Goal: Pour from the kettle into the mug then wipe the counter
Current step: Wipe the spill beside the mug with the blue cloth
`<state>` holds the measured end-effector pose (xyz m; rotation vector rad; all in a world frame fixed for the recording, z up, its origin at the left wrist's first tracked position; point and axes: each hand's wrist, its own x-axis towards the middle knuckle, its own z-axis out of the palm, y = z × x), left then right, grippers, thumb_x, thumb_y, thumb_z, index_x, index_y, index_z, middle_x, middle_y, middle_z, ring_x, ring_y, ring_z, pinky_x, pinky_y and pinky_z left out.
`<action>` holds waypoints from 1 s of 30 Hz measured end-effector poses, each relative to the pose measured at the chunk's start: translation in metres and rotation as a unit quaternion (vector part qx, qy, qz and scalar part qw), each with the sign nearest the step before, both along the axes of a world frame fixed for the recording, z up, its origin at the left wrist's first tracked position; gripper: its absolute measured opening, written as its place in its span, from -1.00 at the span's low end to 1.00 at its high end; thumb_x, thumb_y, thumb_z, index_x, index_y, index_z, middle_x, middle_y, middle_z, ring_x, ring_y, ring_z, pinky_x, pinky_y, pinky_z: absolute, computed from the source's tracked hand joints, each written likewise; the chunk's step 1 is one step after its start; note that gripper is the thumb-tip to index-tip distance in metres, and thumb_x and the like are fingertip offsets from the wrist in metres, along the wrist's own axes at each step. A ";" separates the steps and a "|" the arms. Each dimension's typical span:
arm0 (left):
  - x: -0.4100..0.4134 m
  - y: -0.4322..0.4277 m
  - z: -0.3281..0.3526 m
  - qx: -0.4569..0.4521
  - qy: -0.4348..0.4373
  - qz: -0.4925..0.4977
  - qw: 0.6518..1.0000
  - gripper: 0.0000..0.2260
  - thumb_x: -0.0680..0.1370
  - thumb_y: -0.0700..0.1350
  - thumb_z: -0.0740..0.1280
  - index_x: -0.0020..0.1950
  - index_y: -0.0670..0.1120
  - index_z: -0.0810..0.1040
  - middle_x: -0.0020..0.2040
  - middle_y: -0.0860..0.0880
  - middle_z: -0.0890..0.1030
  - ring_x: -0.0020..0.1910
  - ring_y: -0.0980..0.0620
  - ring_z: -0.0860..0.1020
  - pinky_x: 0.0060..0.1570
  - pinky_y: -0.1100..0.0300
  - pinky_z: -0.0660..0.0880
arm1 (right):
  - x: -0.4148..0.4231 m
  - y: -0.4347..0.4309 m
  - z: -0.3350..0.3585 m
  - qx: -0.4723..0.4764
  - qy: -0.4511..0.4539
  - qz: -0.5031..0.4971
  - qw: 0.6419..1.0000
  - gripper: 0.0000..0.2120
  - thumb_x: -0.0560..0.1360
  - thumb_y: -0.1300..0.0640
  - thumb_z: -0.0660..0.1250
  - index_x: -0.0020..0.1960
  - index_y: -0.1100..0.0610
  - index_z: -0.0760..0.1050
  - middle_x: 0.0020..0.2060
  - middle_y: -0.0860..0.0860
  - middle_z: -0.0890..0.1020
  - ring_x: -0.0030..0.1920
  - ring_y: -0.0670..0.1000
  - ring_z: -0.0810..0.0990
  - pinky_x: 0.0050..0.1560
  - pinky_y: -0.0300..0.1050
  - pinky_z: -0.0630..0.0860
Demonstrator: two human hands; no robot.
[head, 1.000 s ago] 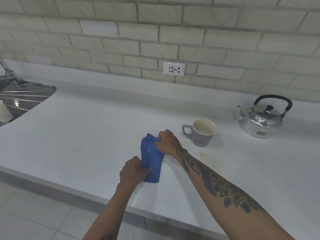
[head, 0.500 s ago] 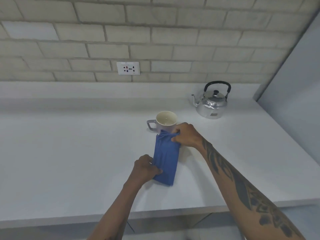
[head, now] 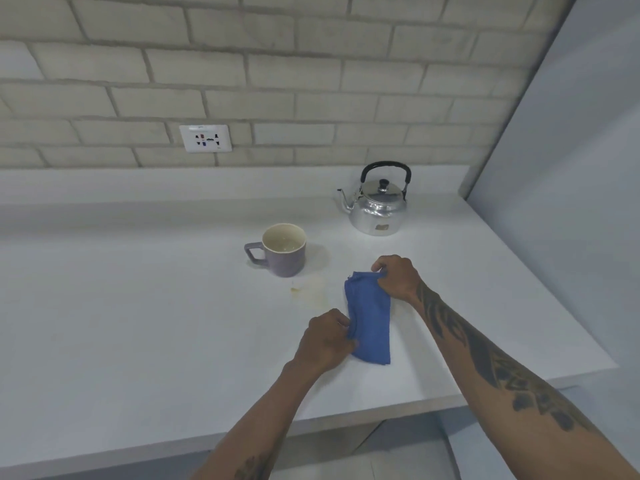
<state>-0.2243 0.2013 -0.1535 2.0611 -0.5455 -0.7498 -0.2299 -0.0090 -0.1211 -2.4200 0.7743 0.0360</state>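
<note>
A folded blue cloth (head: 370, 323) lies flat on the white counter (head: 138, 323). My left hand (head: 327, 341) pinches its near left edge, and my right hand (head: 396, 277) grips its far right corner. A purple mug (head: 282, 252) with a cream inside stands to the far left of the cloth, handle to the left. A faint yellowish spill (head: 308, 292) marks the counter between mug and cloth. The shiny metal kettle (head: 377, 204) with a black handle stands upright behind, near the back wall.
A brick wall with a white socket (head: 205, 138) runs along the back. A grey panel (head: 571, 168) closes off the counter on the right. The counter's front edge (head: 346, 415) runs below my forearms, with tiled floor beneath.
Both hands have carried the cloth to the right, from in front of the mug to its right side. The spill by the mug now shows. The view has shifted right.
</note>
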 end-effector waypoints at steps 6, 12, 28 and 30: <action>0.047 0.087 -0.023 0.040 -0.221 0.061 0.973 -0.79 0.49 -0.16 0.32 0.09 0.07 0.55 0.10 0.13 0.59 0.12 0.10 0.54 0.07 0.06 0.53 | -0.029 0.036 -0.032 -0.061 -0.069 0.024 0.995 -0.62 0.58 0.21 0.18 0.39 0.13 0.39 0.33 0.05 0.44 0.37 0.12 0.36 0.32 -0.06 0.34; 0.076 0.149 -0.047 0.078 -0.364 0.050 0.927 -0.65 0.52 -0.16 0.24 0.28 0.07 0.51 0.29 0.10 0.52 0.28 0.04 0.46 0.09 0.12 0.53 | -0.040 0.073 -0.065 -0.126 -0.050 0.066 0.989 -0.53 0.66 0.08 0.08 0.51 0.25 0.18 0.52 0.09 0.25 0.52 0.11 0.21 0.44 -0.12 0.18; 0.080 0.165 -0.066 0.064 -0.371 0.037 0.926 -0.62 0.56 -0.06 0.11 0.34 -0.03 0.49 0.37 0.03 0.47 0.35 0.04 0.41 0.32 0.13 0.39 | 0.010 0.181 -0.086 -0.220 0.039 0.210 0.952 -0.34 0.61 -0.07 -0.34 0.55 0.26 0.09 0.55 0.19 0.16 0.55 0.25 0.11 0.50 0.21 0.17; 0.080 0.165 -0.068 0.065 -0.369 0.038 0.926 -0.62 0.56 -0.07 0.13 0.34 -0.03 0.49 0.37 0.03 0.47 0.36 0.03 0.41 0.33 0.12 0.40 | -0.020 0.179 -0.087 -0.234 0.020 0.267 0.935 -0.39 0.65 -0.07 -0.25 0.51 0.24 0.23 0.51 0.15 0.30 0.50 0.19 0.27 0.45 0.16 0.31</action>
